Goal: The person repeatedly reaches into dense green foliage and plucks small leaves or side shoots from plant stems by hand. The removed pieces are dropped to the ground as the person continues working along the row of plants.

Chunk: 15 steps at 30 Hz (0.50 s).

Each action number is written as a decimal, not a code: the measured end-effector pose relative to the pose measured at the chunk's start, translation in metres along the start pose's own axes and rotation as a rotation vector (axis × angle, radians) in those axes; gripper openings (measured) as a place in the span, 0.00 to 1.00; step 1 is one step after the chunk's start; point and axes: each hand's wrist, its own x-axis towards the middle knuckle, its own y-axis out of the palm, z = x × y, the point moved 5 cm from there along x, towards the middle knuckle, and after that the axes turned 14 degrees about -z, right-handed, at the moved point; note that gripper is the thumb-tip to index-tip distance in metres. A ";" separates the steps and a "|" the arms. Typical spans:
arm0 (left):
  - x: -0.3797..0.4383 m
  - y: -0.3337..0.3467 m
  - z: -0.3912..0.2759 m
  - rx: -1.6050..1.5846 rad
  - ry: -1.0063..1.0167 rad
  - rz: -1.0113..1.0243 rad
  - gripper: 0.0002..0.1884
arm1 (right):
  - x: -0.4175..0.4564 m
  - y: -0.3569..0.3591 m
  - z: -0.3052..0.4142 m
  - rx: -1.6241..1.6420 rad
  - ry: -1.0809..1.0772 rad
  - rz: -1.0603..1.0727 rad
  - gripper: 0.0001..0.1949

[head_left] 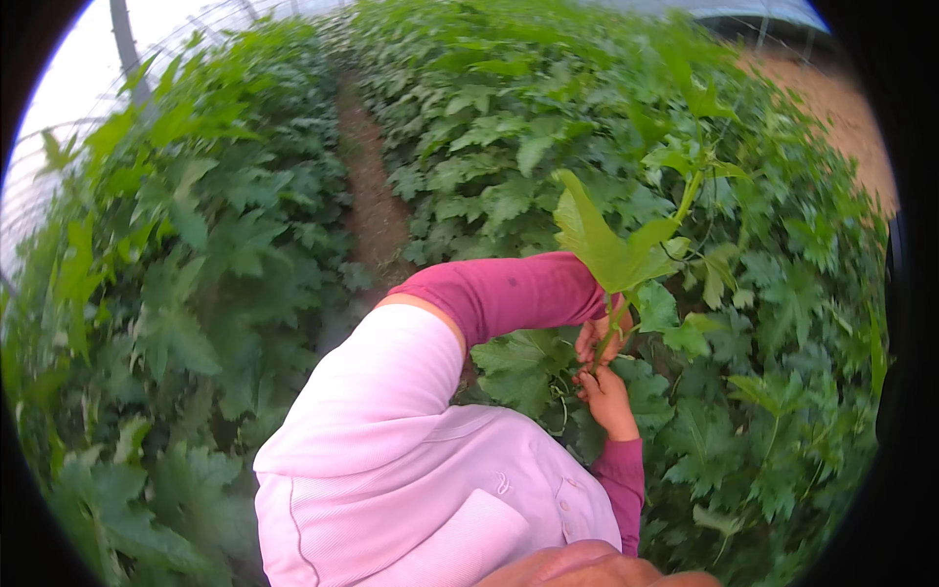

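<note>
A green vine stem (688, 197) with lobed leaves and thin tendrils slants down to both hands. My left hand (606, 332), beyond a maroon sleeve cover, is at the lower stem with its fingers bent; the stem and a large leaf (612, 257) partly hide it, so its grip is unclear. Just below, my right hand (610, 400) has its thumb and fingers closed at the stem's lower end. The two hands nearly touch. Broad leaves (524, 367) spread to the left of the fingers, and a curly tendril hangs beneath them.
Dense leafy plants (242, 213) stand on both sides of a narrow dirt path (370, 198). A post (128, 55) and curved greenhouse framing rise at the upper left. Bare brown ground (821, 95) shows at the upper right, beyond thin wires.
</note>
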 end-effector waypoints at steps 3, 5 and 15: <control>-0.027 -0.004 0.001 -0.168 0.231 -0.022 0.17 | 0.002 -0.004 0.017 0.081 0.055 -0.017 0.08; -0.033 -0.005 0.004 -0.232 0.331 -0.065 0.18 | 0.004 -0.005 0.011 0.099 0.075 0.008 0.09; -0.042 0.007 0.036 -0.470 0.438 -0.229 0.16 | 0.009 0.001 0.010 0.175 0.090 0.112 0.12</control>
